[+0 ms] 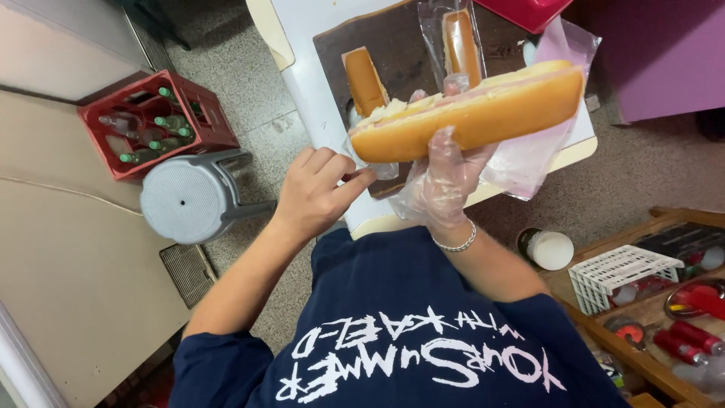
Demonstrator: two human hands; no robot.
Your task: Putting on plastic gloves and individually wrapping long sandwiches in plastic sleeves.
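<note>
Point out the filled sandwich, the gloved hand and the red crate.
sandwich (483, 113), head view, on the middle of the bun's side.
gloved hand (445, 177), head view, on the palm.
red crate (97, 113), head view, on its near rim.

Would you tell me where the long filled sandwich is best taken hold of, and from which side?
Cup the sandwich under its crust near mid-length, coming from below. Its slit faces up with filling showing, and its length would likely sag from an end grip. The gloved right hand cradles it from beneath.
</note>
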